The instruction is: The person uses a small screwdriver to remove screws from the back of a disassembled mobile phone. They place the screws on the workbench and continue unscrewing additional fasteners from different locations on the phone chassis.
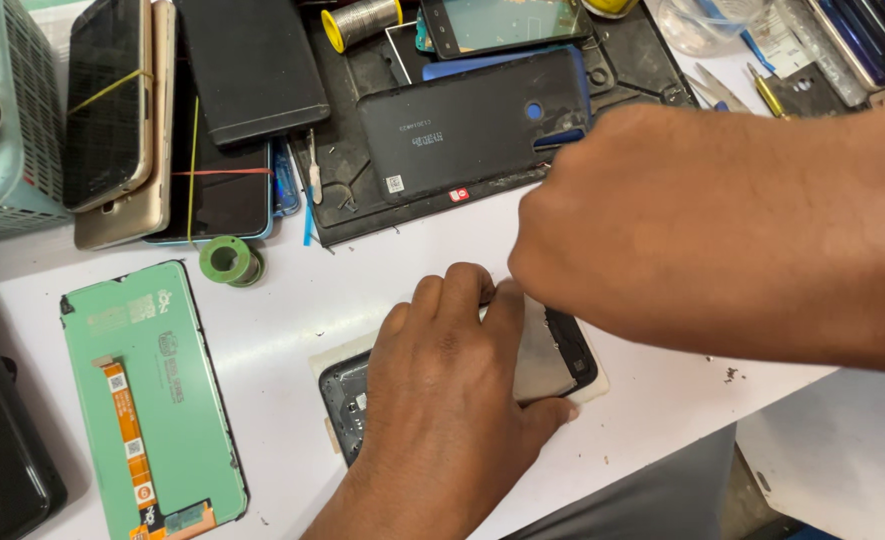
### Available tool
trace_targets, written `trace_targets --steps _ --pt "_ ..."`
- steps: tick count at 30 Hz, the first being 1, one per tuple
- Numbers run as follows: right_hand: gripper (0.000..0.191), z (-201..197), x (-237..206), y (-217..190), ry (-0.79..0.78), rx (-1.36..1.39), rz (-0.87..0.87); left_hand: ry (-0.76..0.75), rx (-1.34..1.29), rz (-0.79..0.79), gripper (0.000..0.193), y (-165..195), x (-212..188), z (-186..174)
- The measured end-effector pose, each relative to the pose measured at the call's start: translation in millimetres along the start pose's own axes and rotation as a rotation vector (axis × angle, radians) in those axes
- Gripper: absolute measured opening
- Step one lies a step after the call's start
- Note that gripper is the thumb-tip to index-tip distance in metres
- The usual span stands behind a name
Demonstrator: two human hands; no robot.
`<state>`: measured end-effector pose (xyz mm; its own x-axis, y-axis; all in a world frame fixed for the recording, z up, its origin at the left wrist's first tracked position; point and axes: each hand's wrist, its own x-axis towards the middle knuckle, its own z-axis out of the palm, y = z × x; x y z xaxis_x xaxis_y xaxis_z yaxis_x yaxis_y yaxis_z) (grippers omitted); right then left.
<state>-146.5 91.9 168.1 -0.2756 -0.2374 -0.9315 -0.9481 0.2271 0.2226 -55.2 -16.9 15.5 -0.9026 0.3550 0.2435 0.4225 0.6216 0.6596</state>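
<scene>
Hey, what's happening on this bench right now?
A person is working on an opened phone lying on the white table. The left hand presses flat on it, while the right hand is closed at its upper edge; whether it holds a tool is hidden. A green-backed replacement screen lies to the left, a small green tape roll above it, and a black back cover on the dark mat behind.

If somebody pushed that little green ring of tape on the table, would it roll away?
Probably not right now: the green tape roll lies flat on its side on the white table, so a push would likely just slide it. Stood on its edge, its round shape would probably let it roll. It looks small and hollow, so it is likely light.
</scene>
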Motion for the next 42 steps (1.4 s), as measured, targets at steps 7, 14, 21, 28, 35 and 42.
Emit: trace_targets --steps 7,14,21,28,35,42 --pt "0.040 7.3 9.5 -2.7 0.426 0.091 0.004 -0.072 -0.014 -0.054 0.087 1.6 1.3 0.4" --pt "0.040 2.8 9.1 -3.3 0.216 0.124 0.063 -0.076 -0.013 -0.062 0.081 1.7 1.0 -0.6" --pt "0.027 15.0 10.2 1.0 0.120 0.110 0.017 -0.061 -0.024 -0.056 0.076 1.6 -0.3 0.2" --pt "0.024 89.9 17.3 0.3 0.879 0.438 0.304 0.020 0.046 0.027 0.081 2.7 0.9 -3.1" --pt "0.032 173.6 85.5 -48.4 1.255 1.626 0.358 0.023 0.094 0.046 0.081 6.8 -2.0 -3.0" --pt "0.031 169.3 118.0 -88.0 1.299 2.185 -0.009 0.164 0.272 0.187 0.076 8.7 -4.8 -10.3"
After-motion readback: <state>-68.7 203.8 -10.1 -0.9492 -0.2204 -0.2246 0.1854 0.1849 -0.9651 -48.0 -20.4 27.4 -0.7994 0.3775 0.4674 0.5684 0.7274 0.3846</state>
